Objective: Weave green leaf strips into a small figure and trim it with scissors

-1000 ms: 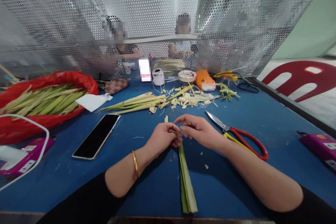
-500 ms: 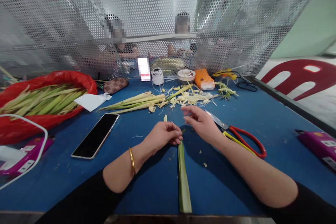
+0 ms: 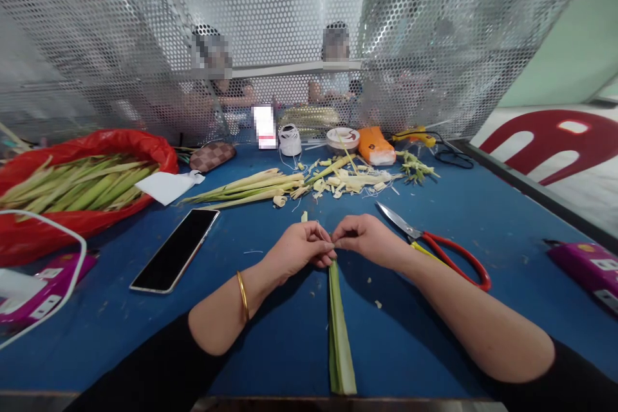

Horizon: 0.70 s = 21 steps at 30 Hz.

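Note:
A bundle of green leaf strips (image 3: 339,328) lies on the blue table (image 3: 483,219), pointing toward me. My left hand (image 3: 299,250), with a gold bangle on its wrist, pinches the far end of the bundle. My right hand (image 3: 365,239) is closed right beside it, fingertips pressed together at the same end; a thin pale thread seems to run between the fingers. Red-handled scissors (image 3: 437,246) lie just right of my right hand.
A black phone (image 3: 177,248) lies at left. A red bag of green stalks (image 3: 77,187) sits far left. Cut stalks and scraps (image 3: 309,183), a thread spool (image 3: 290,140), an orange object (image 3: 376,147) and a glue gun (image 3: 415,136) lie behind. Two people sit beyond the perforated screen.
My right hand lifted away toward the scraps half a second ago, then came back and closed at the bundle's end beside my left hand. The bundle shifted slightly.

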### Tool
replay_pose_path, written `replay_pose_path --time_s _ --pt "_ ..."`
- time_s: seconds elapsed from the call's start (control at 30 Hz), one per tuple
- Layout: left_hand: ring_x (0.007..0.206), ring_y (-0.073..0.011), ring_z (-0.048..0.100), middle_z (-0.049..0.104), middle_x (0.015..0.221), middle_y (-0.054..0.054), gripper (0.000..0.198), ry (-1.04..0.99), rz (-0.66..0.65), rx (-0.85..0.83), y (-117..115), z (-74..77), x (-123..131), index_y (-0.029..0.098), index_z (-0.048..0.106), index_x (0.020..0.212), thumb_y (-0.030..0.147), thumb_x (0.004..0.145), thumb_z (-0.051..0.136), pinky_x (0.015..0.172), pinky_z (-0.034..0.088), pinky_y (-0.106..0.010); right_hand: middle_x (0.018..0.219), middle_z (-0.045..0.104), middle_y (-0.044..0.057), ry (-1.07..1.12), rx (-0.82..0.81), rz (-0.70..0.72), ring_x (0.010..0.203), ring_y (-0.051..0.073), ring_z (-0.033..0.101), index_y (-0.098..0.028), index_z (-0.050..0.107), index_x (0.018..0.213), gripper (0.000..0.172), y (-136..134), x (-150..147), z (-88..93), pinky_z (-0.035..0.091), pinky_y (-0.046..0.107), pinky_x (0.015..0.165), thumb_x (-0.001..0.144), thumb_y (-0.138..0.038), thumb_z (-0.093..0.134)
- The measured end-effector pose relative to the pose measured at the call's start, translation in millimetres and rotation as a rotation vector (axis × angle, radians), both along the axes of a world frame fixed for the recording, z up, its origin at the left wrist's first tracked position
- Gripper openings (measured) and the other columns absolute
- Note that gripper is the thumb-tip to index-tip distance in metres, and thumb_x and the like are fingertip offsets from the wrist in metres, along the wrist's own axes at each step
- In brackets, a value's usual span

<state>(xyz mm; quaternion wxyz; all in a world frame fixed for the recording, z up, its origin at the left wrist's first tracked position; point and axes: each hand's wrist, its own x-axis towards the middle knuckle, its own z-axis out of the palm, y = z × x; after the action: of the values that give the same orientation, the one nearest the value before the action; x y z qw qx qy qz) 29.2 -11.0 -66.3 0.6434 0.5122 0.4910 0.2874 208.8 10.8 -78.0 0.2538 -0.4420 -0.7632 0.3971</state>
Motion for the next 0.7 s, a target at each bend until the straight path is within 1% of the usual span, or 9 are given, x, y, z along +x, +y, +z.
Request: replay_pose_path --time_s 0.13,0.27,0.37,0.43,0.5,0.6,0.63,0.7 --pt "0.054 -0.0094 0.062 0.068 0.065 -0.002 0.012 0.008 0.042 -0.023 1 1.4 1 0.014 0.055 0.073 0.017 0.074 0.067 0.053 0.051 -0.021 0.066 0.061 -0.001 -0.014 0.001 -0.028 0.061 0.012 0.052 -0.017 0.068 0.069 0.010 -2 0 3.9 0.038 0.023 0.058 0.074 -0.020 0.060" --pt "0.049 -0.0082 0.059 0.063 0.058 0.001 0.012 0.050 0.083 -0.035 2 2.0 2 0.014 0.058 0.072 0.017 0.072 0.070 0.047 0.048 -0.019 0.063 0.058 -0.002 -0.023 0.000 -0.022 0.057 0.011 0.048 -0.017 0.067 0.068 0.010 -4 0 9.6 0.035 0.022 0.054 0.073 -0.019 0.059" --pt "0.049 -0.0084 0.057 0.060 0.054 0.002 0.011 0.073 0.122 -0.028 3 2.5 3 0.014 0.058 0.071 0.014 0.069 0.069 0.044 0.046 -0.018 0.064 0.057 -0.002 -0.056 0.007 0.005 0.057 0.011 0.048 -0.017 0.068 0.069 0.009 -4 2 11.7 0.035 0.022 0.052 0.072 -0.018 0.059" --pt "0.050 -0.0090 0.057 0.060 0.054 0.002 0.011 0.074 0.123 -0.015 2 2.7 3 0.014 0.059 0.070 0.013 0.067 0.070 0.044 0.046 -0.018 0.066 0.057 -0.002 -0.053 0.012 0.030 0.059 0.011 0.050 -0.017 0.066 0.068 0.008 -4 2 10.3 0.037 0.022 0.053 0.071 -0.017 0.059" --pt "0.051 -0.0094 0.058 0.060 0.055 0.001 0.012 0.070 0.104 0.003 2 2.5 2 0.014 0.060 0.070 0.014 0.066 0.070 0.045 0.046 -0.018 0.070 0.060 -0.001 0.045 -0.024 0.007 0.061 0.012 0.055 -0.017 0.064 0.074 0.008 -3 0 6.6 0.042 0.023 0.058 0.072 -0.016 0.056" --pt "0.052 -0.0091 0.057 0.061 0.057 0.001 0.011 0.100 0.081 0.073 2 0.5 0 0.014 0.061 0.070 0.016 0.064 0.070 0.046 0.044 -0.018 0.080 0.065 0.001 0.254 -0.153 -0.056 0.061 0.012 0.061 -0.018 0.057 0.090 0.018 -3 -5 -0.3 0.048 0.025 0.063 0.076 -0.012 0.049" --pt "0.051 -0.0091 0.056 0.061 0.058 0.001 0.011 0.123 0.072 0.108 3 -0.7 -1 0.014 0.061 0.070 0.017 0.064 0.070 0.046 0.043 -0.019 0.081 0.065 0.001 0.272 -0.172 -0.059 0.060 0.012 0.062 -0.019 0.055 0.092 0.019 -4 -7 -1.9 0.049 0.026 0.064 0.076 -0.011 0.047" --pt "0.051 -0.0096 0.056 0.062 0.058 0.001 0.009 0.174 0.044 0.188 5 -3.3 -3 0.015 0.062 0.070 0.018 0.064 0.069 0.048 0.044 -0.020 0.078 0.066 0.000 0.208 -0.138 -0.040 0.060 0.012 0.062 -0.019 0.055 0.088 0.018 -5 -10 -3.3 0.049 0.026 0.064 0.077 -0.009 0.045"
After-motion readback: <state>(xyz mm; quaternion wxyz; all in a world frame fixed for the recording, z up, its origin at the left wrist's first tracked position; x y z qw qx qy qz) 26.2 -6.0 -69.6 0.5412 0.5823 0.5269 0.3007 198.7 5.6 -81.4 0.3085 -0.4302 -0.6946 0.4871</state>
